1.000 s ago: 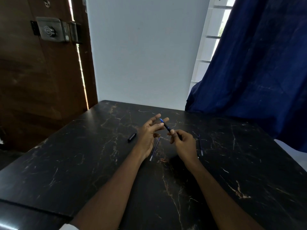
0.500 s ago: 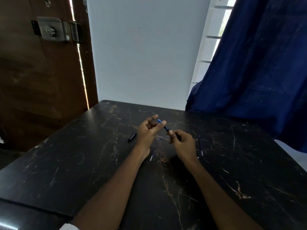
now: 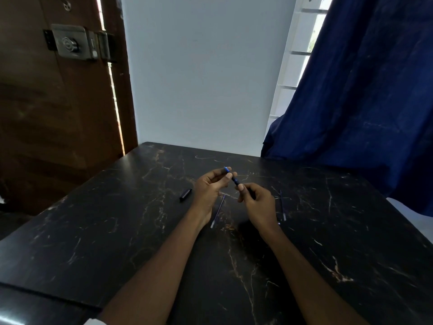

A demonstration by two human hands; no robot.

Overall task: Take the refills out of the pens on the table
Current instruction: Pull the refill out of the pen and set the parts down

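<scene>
Your hands met above the middle of the dark marbled surface (image 3: 105, 242), well apart from all its edges, with broad stretches of it running out toward 9, 3 and 6 o'clock. Your left hand (image 3: 207, 188) pinched the blue end of the pen (image 3: 235, 181) between thumb and curled fingers. Your right hand (image 3: 260, 205) curled round the dark barrel at the other end, so the pen slanted between them. One thin refill (image 3: 218, 211) lay on the surface between your wrists, at 6 o'clock from the pen. A second refill (image 3: 282, 207) lay at 3 o'clock from your right hand. A short black pen piece (image 3: 185, 194) lay at 9 o'clock from your left hand. Past the far edge at 12 o'clock stood a pale wall (image 3: 206, 78). A wooden door (image 3: 46, 125) with a metal lock (image 3: 70, 43) stood at 10 o'clock, and a blue curtain (image 3: 363, 102) beside a window (image 3: 297, 66) hung at 2 o'clock.
</scene>
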